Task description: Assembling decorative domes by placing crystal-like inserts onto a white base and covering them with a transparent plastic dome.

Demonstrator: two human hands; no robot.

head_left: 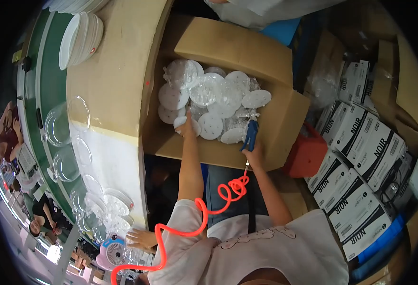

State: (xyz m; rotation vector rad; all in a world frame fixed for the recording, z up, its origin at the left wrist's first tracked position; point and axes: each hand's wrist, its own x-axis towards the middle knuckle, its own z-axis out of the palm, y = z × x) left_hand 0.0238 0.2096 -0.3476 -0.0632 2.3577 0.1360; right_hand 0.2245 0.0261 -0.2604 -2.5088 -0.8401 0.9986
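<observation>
My left hand [187, 127] reaches into an open cardboard box [232, 45] and is closed on a white round disc [195, 126] near the box's front left. My right hand [253, 156] grips a blue air blow gun [251, 135] at the right of the box, its nozzle pointing over the contents. From the gun's lower end a red coiled hose [202, 209] runs down to the left. Inside the box lie many white discs with small holes [211, 125], some in clear plastic wrap [206, 89].
Left of the box is a table [119, 61] with stacked white discs [82, 40], clear round covers [79, 114] and a small fan [114, 251]. Another person's hand [141, 239] rests there. To the right are a red container [306, 151] and stacked white cartons [361, 213].
</observation>
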